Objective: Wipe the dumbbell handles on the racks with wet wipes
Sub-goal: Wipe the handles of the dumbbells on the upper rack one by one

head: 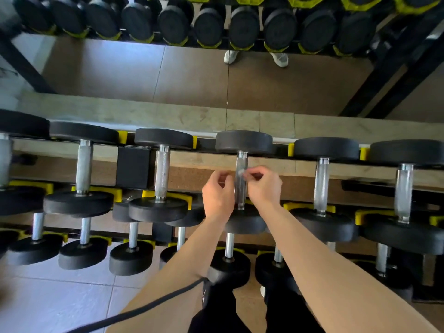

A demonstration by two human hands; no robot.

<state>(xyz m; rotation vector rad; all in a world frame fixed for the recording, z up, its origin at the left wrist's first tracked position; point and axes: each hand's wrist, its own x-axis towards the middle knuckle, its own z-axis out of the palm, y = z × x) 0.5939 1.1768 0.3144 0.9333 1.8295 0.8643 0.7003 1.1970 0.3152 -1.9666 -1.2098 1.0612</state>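
Observation:
A black dumbbell with a steel handle (241, 181) lies on the top tier of the rack, in the middle of the view. A small wet wipe (243, 173) lies against that handle, blurred and thin. My right hand (264, 186) pinches the wipe at the handle's right side. My left hand (217, 194) sits curled at the handle's left side, its fingertips near the wipe; whether it holds the wipe is hard to tell. Other dumbbell handles (162, 171) (321, 182) lie on either side.
The rack has yellow cradles (290, 149) and a lower tier of smaller dumbbells (132, 258) near my legs. A mirror behind the rack reflects more dumbbells (243, 28) and shoes (280, 59). A black cord (144, 308) runs from my left forearm. Pale floor tiles show at lower left.

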